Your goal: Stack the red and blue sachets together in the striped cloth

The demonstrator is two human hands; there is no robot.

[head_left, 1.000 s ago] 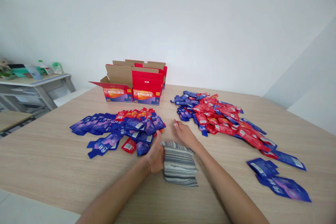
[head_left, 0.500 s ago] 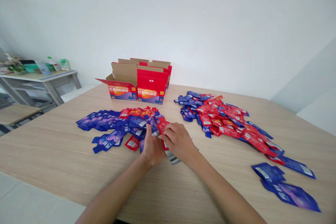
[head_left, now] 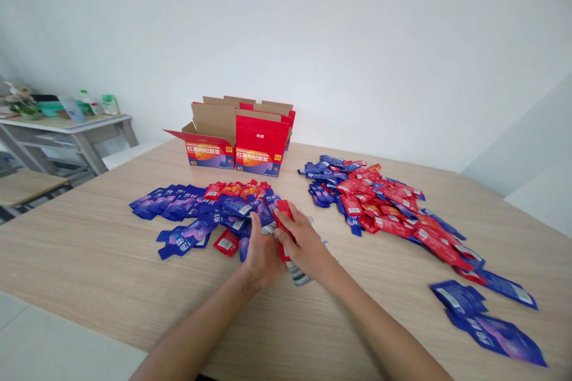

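Note:
My left hand (head_left: 263, 259) and my right hand (head_left: 306, 245) meet near the middle of the table around a red pouch (head_left: 283, 209), which stands on end between them. The right fingers wrap over its side. The left thumb points up and the other left fingers are partly hidden against the pouch. Under and between the hands shows a grey-and-dark striped, shiny piece (head_left: 298, 275); its kind is unclear. Just left of the hands lie overlapping blue pouches (head_left: 181, 205) and red pouches (head_left: 232, 189), with a single red pouch (head_left: 227, 243) nearest the left wrist.
Open red cartons (head_left: 258, 158) with raised flaps stand at the back of the table (head_left: 89, 244). A large mixed heap of red and blue pouches (head_left: 370, 196) spreads to the right, with loose blue pouches (head_left: 496, 333) at the near right. A side desk (head_left: 67, 125) carries bottles.
The red pouch has tipped more upright between my hands, and the right fingers have shifted along it. The view has moved slightly; the piles and cartons stay put.

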